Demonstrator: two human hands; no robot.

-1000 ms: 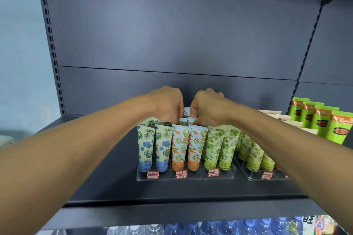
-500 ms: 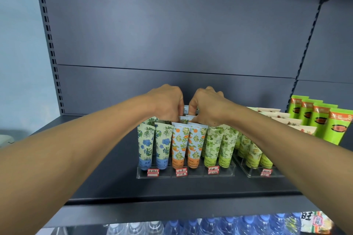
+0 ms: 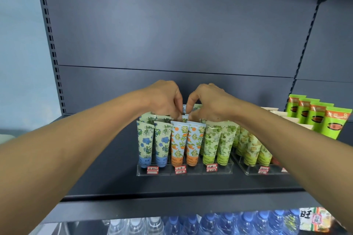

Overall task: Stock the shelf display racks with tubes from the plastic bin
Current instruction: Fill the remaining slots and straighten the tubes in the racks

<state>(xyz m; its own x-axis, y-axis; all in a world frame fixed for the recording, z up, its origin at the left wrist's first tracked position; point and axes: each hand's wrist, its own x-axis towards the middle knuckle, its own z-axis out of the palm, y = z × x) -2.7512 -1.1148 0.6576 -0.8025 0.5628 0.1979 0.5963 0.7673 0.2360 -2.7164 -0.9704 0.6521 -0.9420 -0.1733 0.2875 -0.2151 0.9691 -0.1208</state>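
a dark grey metal shelf (image 3: 107,183) ran under a matching back panel (image 3: 172,34), with a pale blue wall (image 3: 21,63) off to the left and water bottles (image 3: 200,223) on the level below. on the shelf sat a clear display rack (image 3: 184,170) with red price tags (image 3: 180,169), and a second rack (image 3: 254,170) touching its right side; bright green boxes (image 3: 317,118) stood further right. both hands were reaching to the rack's back rows. the left hand (image 3: 164,99) had its fingers curled down, pinching the top of a tube (image 3: 184,108); the right hand (image 3: 208,101) pinched the same tube top with thumb and forefinger. the front tubes (image 3: 185,143) stood cap-down in pairs: blue-flowered, orange, green.
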